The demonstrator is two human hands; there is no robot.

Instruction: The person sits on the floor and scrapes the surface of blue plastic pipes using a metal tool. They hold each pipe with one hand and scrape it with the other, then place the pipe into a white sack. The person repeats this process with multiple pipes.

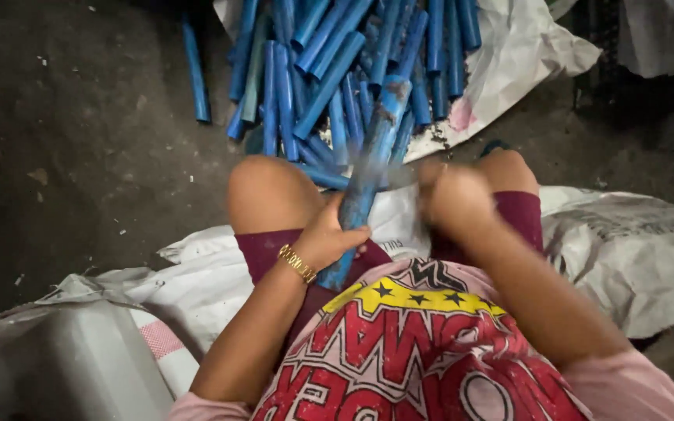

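Note:
My left hand (pixel 331 235) grips a worn blue pipe piece (pixel 370 160) near its lower end, holding it tilted up and away between my knees. A gold bracelet sits on that wrist. My right hand (pixel 454 196) is blurred with motion beside the pipe's middle; a thin grey blade-like streak (pixel 399 175) runs from it to the pipe, too smeared to name. The fingers look closed around something.
A heap of several short blue pipe pieces (pixel 329 70) lies ahead on a white sack (pixel 524 54). One loose pipe (pixel 195 70) rests on the dark concrete floor. More white sacks (pixel 633 249) lie at my sides and beneath me.

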